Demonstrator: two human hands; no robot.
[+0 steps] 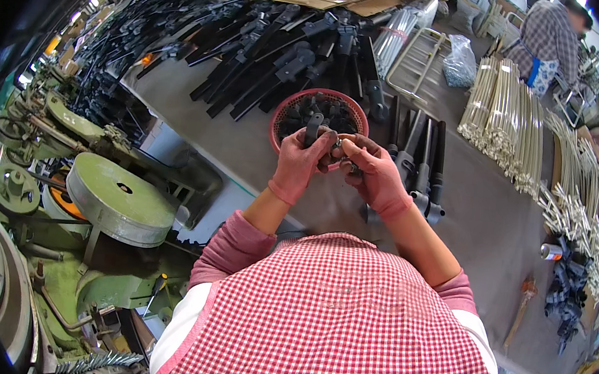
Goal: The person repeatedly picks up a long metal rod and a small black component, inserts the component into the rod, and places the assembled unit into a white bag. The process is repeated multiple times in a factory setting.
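Both of my hands, in pink gloves with darkened fingers, meet over the near rim of a red plastic basket (pixel 277 120). My left hand (pixel 298 159) is closed on a flat black part with a rounded upper end (pixel 313 128). Close against it, my right hand (pixel 377 170) is closed with thumb and fingers pinched together. A small shiny piece (pixel 338 143) shows between the fingertips; its kind is too small to tell. Several black parts (pixel 326 107) lie in the basket behind the hands.
On the grey table (pixel 481 228), black tubes with joints (pixel 426 164) lie right of the basket, and a heap of black jointed parts (pixel 283 68) lies beyond. Bundled pale rods (pixel 500 120) lie at right. Green machinery (pixel 123 198) stands left. Another person (pixel 549 38) is at far right.
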